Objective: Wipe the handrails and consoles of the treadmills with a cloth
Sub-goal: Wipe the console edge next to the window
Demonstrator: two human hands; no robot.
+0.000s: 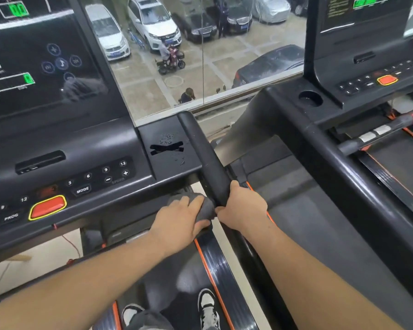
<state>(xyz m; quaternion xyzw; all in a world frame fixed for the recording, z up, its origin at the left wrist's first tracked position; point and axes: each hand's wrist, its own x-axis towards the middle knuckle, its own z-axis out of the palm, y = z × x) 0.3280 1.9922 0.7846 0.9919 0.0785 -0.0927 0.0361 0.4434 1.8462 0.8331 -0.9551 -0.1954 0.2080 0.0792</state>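
A person's left hand grips a bunched grey cloth, fingers curled over its top, holding it against the inner side of the treadmill's right handrail at its near end. The right hand is wrapped round that same black rail just beside the cloth, thumb on the inner side and touching the cloth's edge. Both bare forearms reach in from the bottom of the view. The rail runs up and away to a flat side panel with a cross-shaped slit, dotted with water droplets. To the left lies the console with its numbered speed keys, a MODE button and a red stop button ringed in yellow. Above it stands a dark screen showing green readouts. Below, two black-and-white sneakers stand on the treadmill belt, edged in orange. To the right stands a second treadmill with its own red button and a round cup holder. Between the two machines a window looks down on a paved lot — parked cars and a scooter among them.
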